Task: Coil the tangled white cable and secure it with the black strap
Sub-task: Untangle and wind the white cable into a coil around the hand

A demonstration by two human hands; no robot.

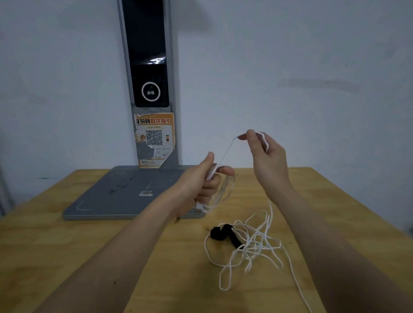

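A thin white cable lies in a loose tangle on the wooden table, right of centre, with one strand trailing off toward the lower right edge. My left hand grips a few coiled loops of it above the table. Higher and to the right, my right hand pinches a stretch of the cable between thumb and fingers; a taut strand runs between the two hands. The black strap lies crumpled on the table at the tangle's left edge, partly under the strands.
A grey scanner stand with a flat base sits on the wooden table at the back left, its upright post against the white wall. The table's right edge runs diagonally at the far right.
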